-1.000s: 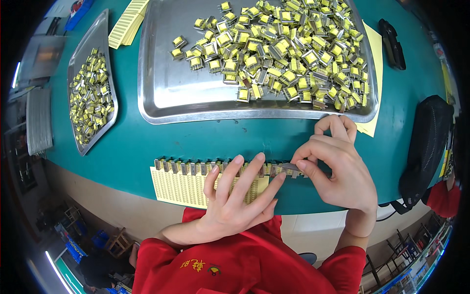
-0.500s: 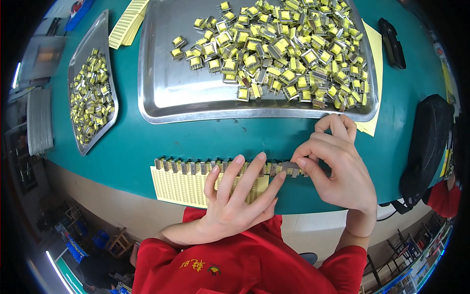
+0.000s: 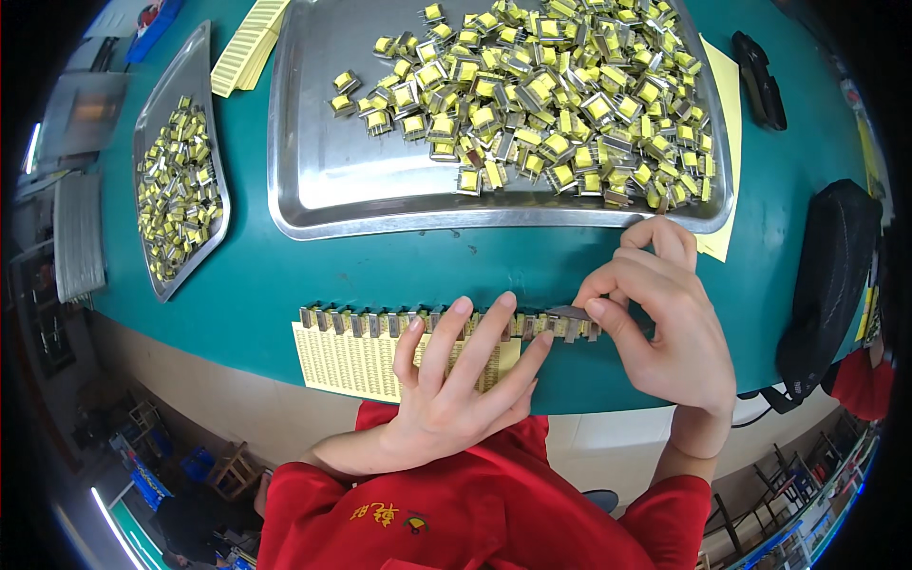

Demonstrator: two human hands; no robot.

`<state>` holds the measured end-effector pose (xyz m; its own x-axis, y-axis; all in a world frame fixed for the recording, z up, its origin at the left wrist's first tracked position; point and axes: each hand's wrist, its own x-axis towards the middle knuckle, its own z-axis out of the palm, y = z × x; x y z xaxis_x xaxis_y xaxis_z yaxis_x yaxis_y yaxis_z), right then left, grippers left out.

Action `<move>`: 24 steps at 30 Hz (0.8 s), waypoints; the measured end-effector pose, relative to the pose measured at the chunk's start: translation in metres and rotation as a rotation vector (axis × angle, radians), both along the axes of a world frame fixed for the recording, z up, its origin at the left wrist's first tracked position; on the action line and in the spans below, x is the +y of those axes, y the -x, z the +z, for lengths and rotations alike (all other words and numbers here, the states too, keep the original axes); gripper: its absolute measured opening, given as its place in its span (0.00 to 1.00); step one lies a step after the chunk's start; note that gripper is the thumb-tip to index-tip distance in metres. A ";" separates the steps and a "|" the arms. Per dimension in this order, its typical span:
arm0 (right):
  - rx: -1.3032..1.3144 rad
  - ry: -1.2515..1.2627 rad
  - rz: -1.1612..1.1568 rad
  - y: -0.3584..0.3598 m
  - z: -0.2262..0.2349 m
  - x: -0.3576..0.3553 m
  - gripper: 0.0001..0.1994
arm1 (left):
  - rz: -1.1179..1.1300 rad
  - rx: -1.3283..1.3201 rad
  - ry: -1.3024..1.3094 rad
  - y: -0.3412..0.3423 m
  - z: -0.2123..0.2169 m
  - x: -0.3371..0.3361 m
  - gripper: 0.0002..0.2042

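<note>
A row of small transformers [image 3: 375, 325], yellow-wrapped with grey metal cores, runs along the top edge of a yellow sheet of labels [image 3: 347, 363]. My left hand [image 3: 456, 385] lies over the sheet and the row with its fingers spread, fingertips on or just above the parts. At the right end of the row, my right hand [image 3: 660, 309] pinches a thin grey piece [image 3: 567, 312] between thumb and forefinger. That piece lies against the tops of the last transformers; its exact kind is unclear, and the fingers cover its right end.
Beyond the row stands a large metal tray [image 3: 351, 218] heaped with loose transformers [image 3: 551, 104]. A smaller tray [image 3: 220, 214] with more sits at the left. Yellow sheets [image 3: 249, 47] lie between them at the back. A black case [image 3: 826, 275] and a dark object [image 3: 760, 81] are at the right.
My right hand has shifted slightly right, and the grey piece shows more clearly at its fingertips. My left hand has stayed nearly still.
</note>
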<state>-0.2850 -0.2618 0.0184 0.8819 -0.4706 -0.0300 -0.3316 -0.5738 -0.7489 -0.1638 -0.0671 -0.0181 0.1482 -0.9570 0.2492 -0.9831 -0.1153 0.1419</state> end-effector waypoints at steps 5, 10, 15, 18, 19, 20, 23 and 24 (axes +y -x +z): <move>0.052 0.015 -0.018 0.004 0.003 0.000 0.04 | -0.009 0.036 -0.018 0.001 0.002 -0.001 0.16; 0.124 -0.042 0.037 0.006 0.006 -0.003 0.03 | -0.025 0.069 -0.006 0.004 0.001 -0.001 0.17; 0.125 -0.043 0.047 0.005 0.005 0.000 0.03 | -0.050 0.046 -0.012 0.006 0.000 -0.002 0.17; 0.113 -0.051 0.046 0.005 0.002 0.002 0.04 | -0.057 0.045 -0.025 0.006 0.000 -0.002 0.17; 0.107 -0.052 0.038 0.005 0.001 0.002 0.04 | -0.058 0.047 -0.022 0.006 0.000 -0.002 0.17; 0.107 -0.053 0.037 0.005 0.001 0.002 0.04 | -0.057 0.049 -0.020 0.006 0.000 -0.002 0.17; 0.105 -0.056 0.019 0.006 0.001 0.002 0.05 | -0.060 0.052 -0.022 0.006 0.001 -0.002 0.17; 0.100 -0.055 0.009 0.006 0.001 0.002 0.05 | -0.061 0.052 -0.022 0.006 0.001 -0.002 0.17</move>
<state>-0.2909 -0.2601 0.0192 0.8774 -0.4577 -0.1436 -0.4012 -0.5358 -0.7429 -0.1698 -0.0690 -0.0175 0.1015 -0.9699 0.2214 -0.9798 -0.0589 0.1910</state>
